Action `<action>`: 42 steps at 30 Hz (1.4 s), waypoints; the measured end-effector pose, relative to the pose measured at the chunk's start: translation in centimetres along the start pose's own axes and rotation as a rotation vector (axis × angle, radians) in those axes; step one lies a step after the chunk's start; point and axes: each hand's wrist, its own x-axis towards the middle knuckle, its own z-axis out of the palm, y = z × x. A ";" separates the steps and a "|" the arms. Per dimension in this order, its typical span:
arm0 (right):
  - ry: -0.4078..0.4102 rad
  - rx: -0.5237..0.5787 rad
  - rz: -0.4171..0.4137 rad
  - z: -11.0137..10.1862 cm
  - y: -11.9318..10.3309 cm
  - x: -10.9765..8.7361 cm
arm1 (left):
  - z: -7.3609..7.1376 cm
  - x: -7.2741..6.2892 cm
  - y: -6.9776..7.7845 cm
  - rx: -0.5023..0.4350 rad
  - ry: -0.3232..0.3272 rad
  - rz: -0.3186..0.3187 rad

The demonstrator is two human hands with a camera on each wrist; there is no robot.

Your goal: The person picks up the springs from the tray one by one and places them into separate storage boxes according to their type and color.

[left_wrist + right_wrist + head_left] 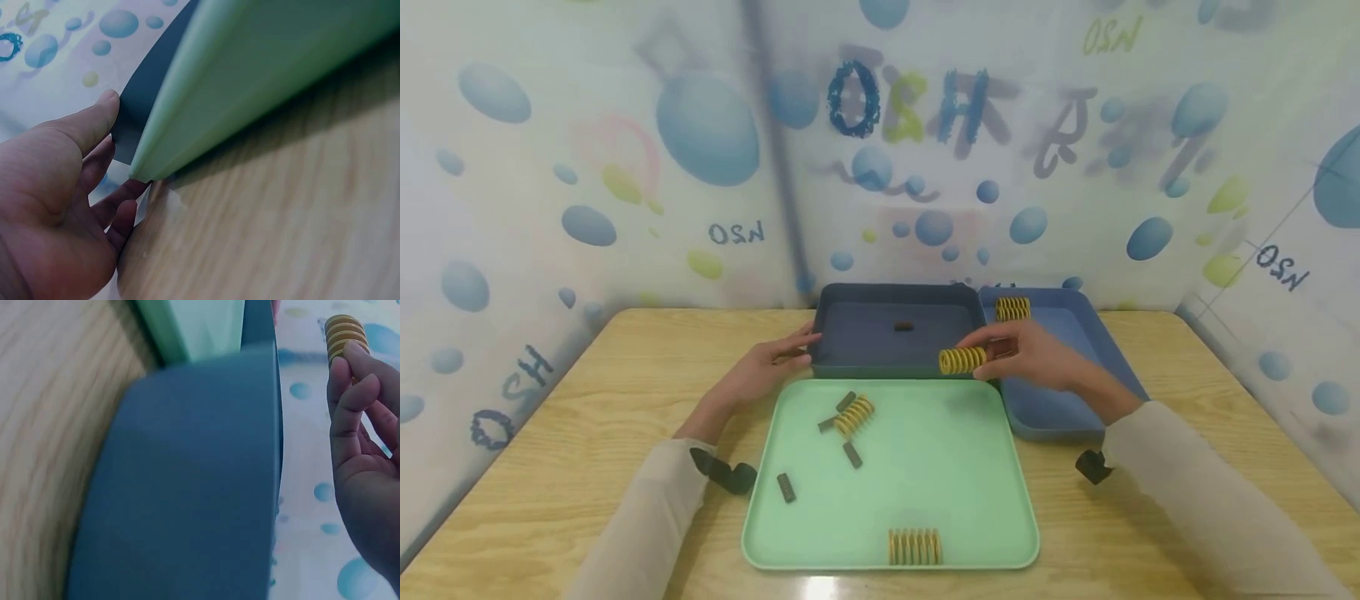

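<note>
My right hand pinches a yellow coil spring by one end, above the back right of the green tray. The right wrist view also shows this spring between thumb and fingertips. My left hand is at the left end of the dark navy tray, its fingers loosely extended and holding nothing. In the left wrist view its thumb touches that tray's side. On the green tray lie two more yellow springs, one near the back left and one at the front edge.
Several small dark springs lie on the green tray's left half. One small dark spring is in the navy tray. Yellow springs sit at the back of the blue tray. A patterned curtain stands behind the wooden table.
</note>
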 end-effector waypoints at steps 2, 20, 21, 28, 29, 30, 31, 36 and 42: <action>0.021 -0.006 0.023 -0.6 0.3 -0.2 | 0.0 0.0 0.0 -0.016 -0.002 0.006; 0.135 -0.093 0.111 -5.1 4.4 -1.1 | 0.0 0.0 -0.1 0.006 0.002 -0.008; 0.138 -0.090 0.115 -5.3 4.6 -1.2 | 0.0 0.1 -0.1 0.004 0.002 -0.004; 0.163 -0.092 0.144 -6.5 5.5 -1.5 | 0.0 0.0 0.0 0.006 0.009 -0.006; 0.163 -0.092 0.149 -6.6 5.5 -1.5 | 0.0 0.0 0.0 0.005 0.008 -0.007; 0.164 -0.100 0.155 -6.8 5.6 -1.6 | 0.0 0.0 0.0 0.003 0.007 -0.006; 0.164 -0.101 0.164 -6.9 5.7 -1.6 | 0.0 0.0 0.1 0.001 0.006 -0.006; 0.161 -0.155 0.205 -7.6 5.6 -1.9 | 0.0 0.0 0.0 -0.005 0.001 0.003; 0.161 -0.174 0.222 -8.7 5.1 -1.9 | 0.0 0.0 0.2 0.014 0.012 -0.007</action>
